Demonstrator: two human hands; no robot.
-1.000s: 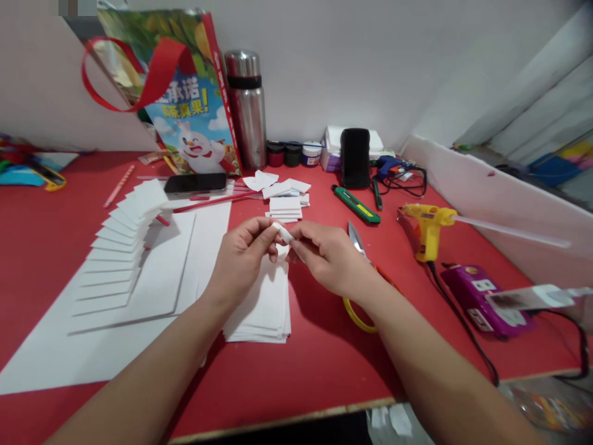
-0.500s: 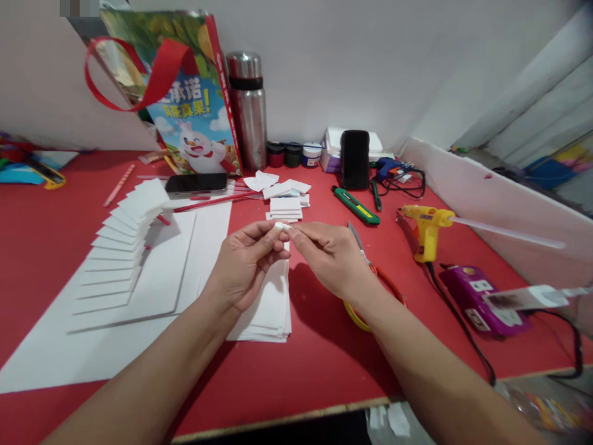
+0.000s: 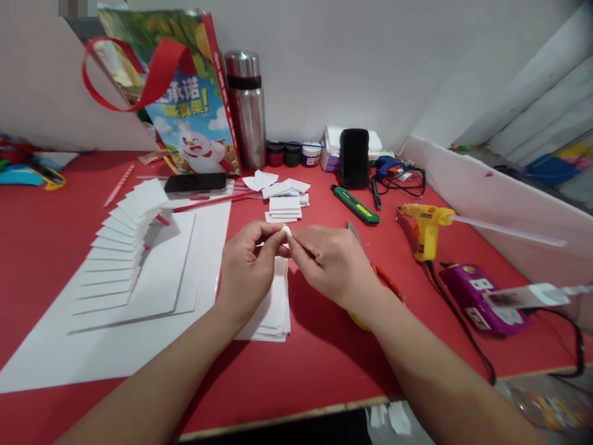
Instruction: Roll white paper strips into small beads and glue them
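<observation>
Pinched between both hands is a small white piece (image 3: pixel 286 231), perhaps rolled paper; fingers cover most of it. My left hand (image 3: pixel 250 266) is closed on its left side, thumb against forefinger. From the right, my right hand (image 3: pixel 327 259) grips the same piece with thumb and forefinger. Below the hands lies a stack of white paper (image 3: pixel 266 321). Just beyond them sit small folded white pieces (image 3: pixel 285 206). Scissors (image 3: pixel 389 281) with red and yellow handles are partly hidden under my right hand and wrist.
A curved white paper staircase (image 3: pixel 115 259) stands on a white sheet at left. A yellow glue gun (image 3: pixel 426 228), a purple box (image 3: pixel 479 300) and a green cutter (image 3: pixel 356 205) lie at right. Behind are a steel flask (image 3: pixel 247 117), a gift bag (image 3: pixel 185 111) and a phone (image 3: pixel 197 182).
Both hands have drawn closer together, and less of the white piece shows between the fingertips. My left hand has turned slightly, its fingers more curled.
</observation>
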